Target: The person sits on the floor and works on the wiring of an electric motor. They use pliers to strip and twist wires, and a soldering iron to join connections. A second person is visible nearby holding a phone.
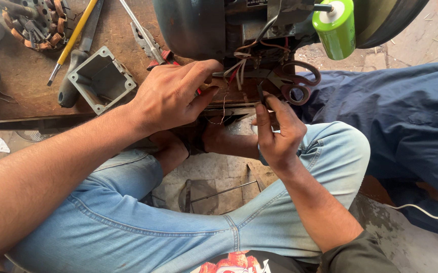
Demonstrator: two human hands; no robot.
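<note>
My left hand [176, 93] reaches across to a bundle of thin wires [239, 68] hanging from a dark motor housing [193, 25], its fingers pinched on them. My right hand [274, 134] sits just below, fingertips closed on a thin wire end near the dark scissors [287, 81] with reddish handles that lie by the motor. A green cylindrical capacitor [336, 28] hangs at the motor's right side. Exactly which wire each hand holds is hidden by the fingers.
On the wooden bench [21, 96] lie a grey metal box [100, 78], a yellow-handled screwdriver [74, 38], pliers [148, 43] and a copper-wound stator [34, 23]. My jeans-clad knees fill the lower view. A person in dark blue clothing [406, 111] sits at right.
</note>
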